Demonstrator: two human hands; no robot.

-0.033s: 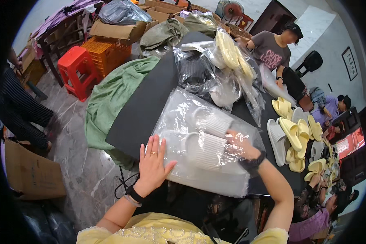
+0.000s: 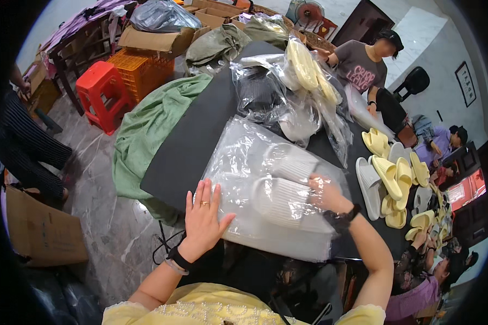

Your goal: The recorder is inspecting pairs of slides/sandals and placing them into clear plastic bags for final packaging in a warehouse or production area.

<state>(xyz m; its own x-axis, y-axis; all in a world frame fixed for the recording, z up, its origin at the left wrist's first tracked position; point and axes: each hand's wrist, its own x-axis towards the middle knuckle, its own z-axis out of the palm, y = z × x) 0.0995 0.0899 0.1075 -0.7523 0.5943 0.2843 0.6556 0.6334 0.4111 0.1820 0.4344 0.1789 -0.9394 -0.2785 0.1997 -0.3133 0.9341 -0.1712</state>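
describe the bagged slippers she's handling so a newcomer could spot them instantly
On the black table, right in front of the wearer, lies a clear plastic bag under the left hand. Inside is a white ribbed slipper pair, touched by the right hand; the neighbouring slippers are loose and yellow.

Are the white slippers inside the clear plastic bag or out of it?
Inside. The white slippers show through the clear plastic bag, whose film covers them; the left hand presses it flat.

White slippers in a clear bag on a black desk

The left hand (image 2: 203, 216) lies flat, fingers (image 2: 205, 190) spread, on the clear plastic bag (image 2: 238, 157) holding a pair of white slippers (image 2: 287, 187). The right hand (image 2: 325, 192) presses the bag over the slippers. Yellow slippers (image 2: 396, 179) lie heaped to the right on the desk (image 2: 195, 135).
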